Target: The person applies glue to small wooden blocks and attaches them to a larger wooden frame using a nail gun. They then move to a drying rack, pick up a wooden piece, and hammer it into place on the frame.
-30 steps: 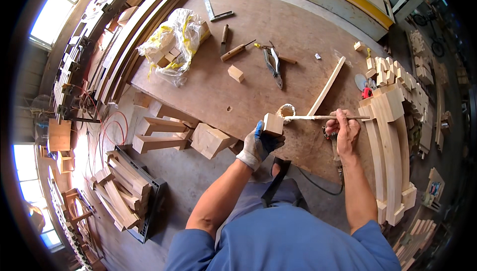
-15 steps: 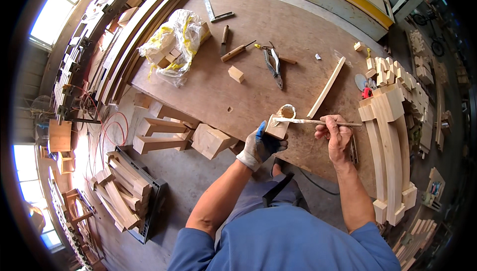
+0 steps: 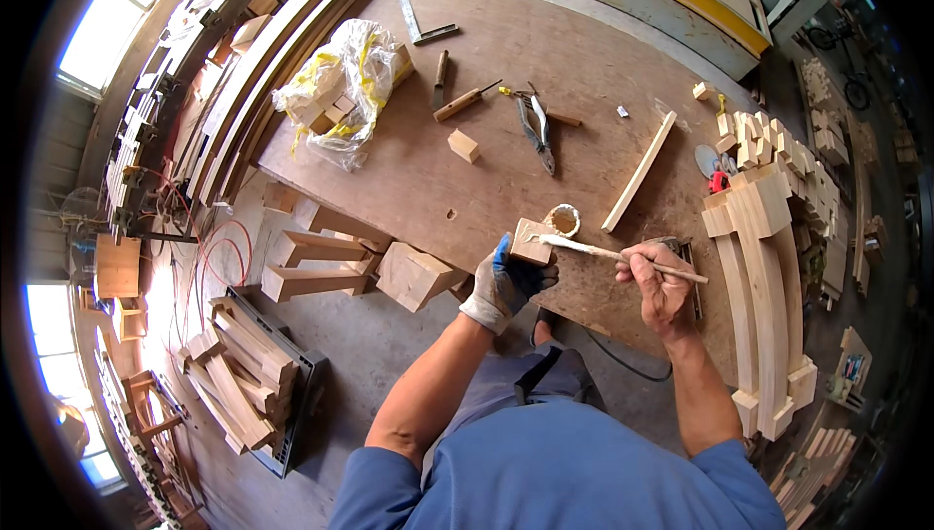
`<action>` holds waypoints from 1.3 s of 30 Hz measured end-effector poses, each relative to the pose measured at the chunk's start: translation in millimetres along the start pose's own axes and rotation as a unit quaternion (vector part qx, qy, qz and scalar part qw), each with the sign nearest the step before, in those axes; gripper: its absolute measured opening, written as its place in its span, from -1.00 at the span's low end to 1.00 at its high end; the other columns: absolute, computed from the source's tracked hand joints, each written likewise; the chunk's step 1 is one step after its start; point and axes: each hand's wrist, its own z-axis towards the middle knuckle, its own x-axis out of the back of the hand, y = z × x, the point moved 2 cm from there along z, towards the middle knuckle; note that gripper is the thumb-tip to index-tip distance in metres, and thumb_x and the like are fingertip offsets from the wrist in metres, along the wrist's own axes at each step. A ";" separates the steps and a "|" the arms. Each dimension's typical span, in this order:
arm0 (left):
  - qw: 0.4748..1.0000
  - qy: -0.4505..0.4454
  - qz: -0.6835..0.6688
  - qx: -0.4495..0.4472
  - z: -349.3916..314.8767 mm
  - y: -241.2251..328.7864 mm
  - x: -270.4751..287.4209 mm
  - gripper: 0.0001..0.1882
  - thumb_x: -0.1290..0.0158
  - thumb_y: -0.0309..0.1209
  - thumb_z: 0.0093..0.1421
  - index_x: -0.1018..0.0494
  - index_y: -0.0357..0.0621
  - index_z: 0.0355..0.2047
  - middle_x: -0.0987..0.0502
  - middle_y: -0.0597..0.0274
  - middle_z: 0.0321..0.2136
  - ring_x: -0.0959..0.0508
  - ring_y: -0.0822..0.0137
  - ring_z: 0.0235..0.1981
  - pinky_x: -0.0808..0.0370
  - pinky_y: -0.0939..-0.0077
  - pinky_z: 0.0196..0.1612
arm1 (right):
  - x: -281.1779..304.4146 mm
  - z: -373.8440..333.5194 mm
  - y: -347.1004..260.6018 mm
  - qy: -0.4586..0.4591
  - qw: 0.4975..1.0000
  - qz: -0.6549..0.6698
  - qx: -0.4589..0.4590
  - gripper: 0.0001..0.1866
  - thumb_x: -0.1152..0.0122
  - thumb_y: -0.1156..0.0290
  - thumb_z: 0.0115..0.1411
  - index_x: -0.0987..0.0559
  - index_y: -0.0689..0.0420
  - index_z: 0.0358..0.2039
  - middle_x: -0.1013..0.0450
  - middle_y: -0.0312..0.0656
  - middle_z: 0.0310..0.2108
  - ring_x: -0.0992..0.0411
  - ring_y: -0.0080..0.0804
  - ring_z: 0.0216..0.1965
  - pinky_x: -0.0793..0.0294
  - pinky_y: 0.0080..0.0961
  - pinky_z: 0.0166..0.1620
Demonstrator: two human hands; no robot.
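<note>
My left hand [image 3: 503,283], in a white and blue work glove, grips a small wooden block [image 3: 532,242] above the table's near edge. Bare and closed, my right hand [image 3: 658,284] holds a thin wooden stick [image 3: 595,251] whose pale, coated end touches the block's upper face. White paste, likely glue, shows on that face around a recess. Just behind the block stands a round pot [image 3: 562,220] with a crusted rim; its contents are hard to make out.
On the wooden table [image 3: 389,209] lie pliers [image 3: 537,131], a chisel-like tool [image 3: 467,100], a metal square [image 3: 425,24], a wood strip [image 3: 639,171] and a loose block [image 3: 463,146]. Plastic-wrapped pieces [image 3: 347,92] sit far left. Curved wooden legs [image 3: 754,287] and stacked blocks [image 3: 769,141] fill the right side.
The block in my left hand has shifted slightly left and tilted, showing more of its upper face. My right hand has lowered a little, and the stick now slants down to the right.
</note>
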 end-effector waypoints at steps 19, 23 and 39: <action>1.000 0.016 0.022 -0.014 -1.4 1.6 4.6 -0.36 0.06 0.13 0.44 -0.51 -0.22 0.13 -0.67 -0.07 -0.06 -0.70 -0.09 -0.11 -0.66 -0.08 -0.01 | -24.7 -3.1 -30.3 -0.079 0.959 -0.133 0.237 -0.85 -0.25 0.64 0.18 -0.63 0.29 -0.21 -0.59 0.02 -0.32 -0.61 -0.04 -0.33 -0.62 -0.28 -0.26; 0.996 0.077 0.032 -0.026 -3.9 3.0 1.7 -0.36 0.06 0.14 0.43 -0.53 -0.23 0.11 -0.68 -0.07 -0.10 -0.71 -0.10 -0.15 -0.66 -0.10 -0.01 | -24.0 -6.3 -33.8 -0.106 0.959 -0.120 0.234 -0.82 -0.24 0.66 0.13 -0.64 0.28 -0.23 -0.59 0.03 -0.34 -0.61 -0.05 -0.34 -0.62 -0.28 -0.27; 0.998 0.042 0.031 -0.032 -4.5 6.5 7.1 -0.36 0.09 0.13 0.45 -0.51 -0.23 0.12 -0.68 -0.10 -0.10 -0.70 -0.12 -0.12 -0.65 -0.08 -0.02 | -23.8 -19.9 -34.3 -0.158 0.922 -0.200 0.292 -0.65 -0.32 0.71 -0.04 -0.68 0.25 -0.17 -0.55 0.01 -0.18 -0.59 -0.06 -0.22 -0.65 -0.25 -0.21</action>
